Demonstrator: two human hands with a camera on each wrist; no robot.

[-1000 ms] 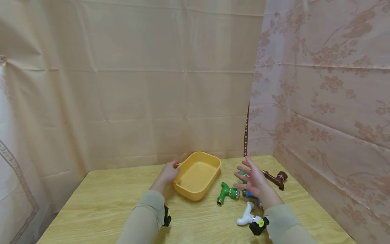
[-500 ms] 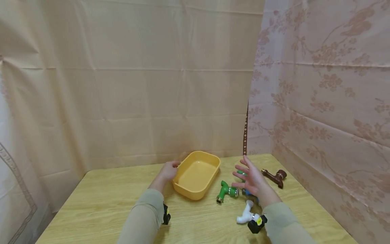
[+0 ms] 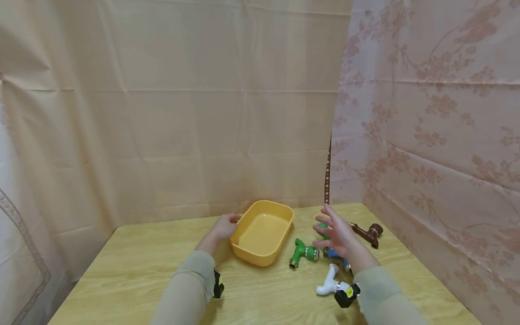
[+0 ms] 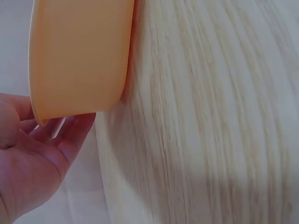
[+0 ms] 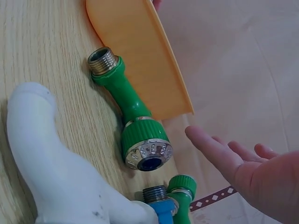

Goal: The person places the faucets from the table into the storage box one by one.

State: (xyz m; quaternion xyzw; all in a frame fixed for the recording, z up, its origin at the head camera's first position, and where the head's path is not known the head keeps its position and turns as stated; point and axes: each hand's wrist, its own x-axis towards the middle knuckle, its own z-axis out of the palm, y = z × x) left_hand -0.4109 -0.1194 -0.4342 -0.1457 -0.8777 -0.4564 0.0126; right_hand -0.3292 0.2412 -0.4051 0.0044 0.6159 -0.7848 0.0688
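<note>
A yellow rectangular tub (image 3: pixel 262 234) stands on the table with nothing in it. My left hand (image 3: pixel 224 227) holds it at the left rim; in the left wrist view the thumb lies at the rim and the fingers reach under the tub. My right hand (image 3: pixel 340 234) hovers over the faucets, palm turned left, fingers spread and holding nothing. Nearest to it are a green faucet (image 3: pixel 300 251), a blue faucet (image 3: pixel 335 253) and a second green one (image 3: pixel 322 225), these last two partly hidden by the hand. A white faucet (image 3: pixel 328 284) lies closer to me.
At the right rear lies a brown faucet (image 3: pixel 370 234), near the table's (image 3: pixel 134 266) right edge. Beige cloth (image 3: pixel 183 113) hangs behind the table, and a flowered curtain (image 3: pixel 438 135) runs along its right side. Both wrists wear black camera mounts.
</note>
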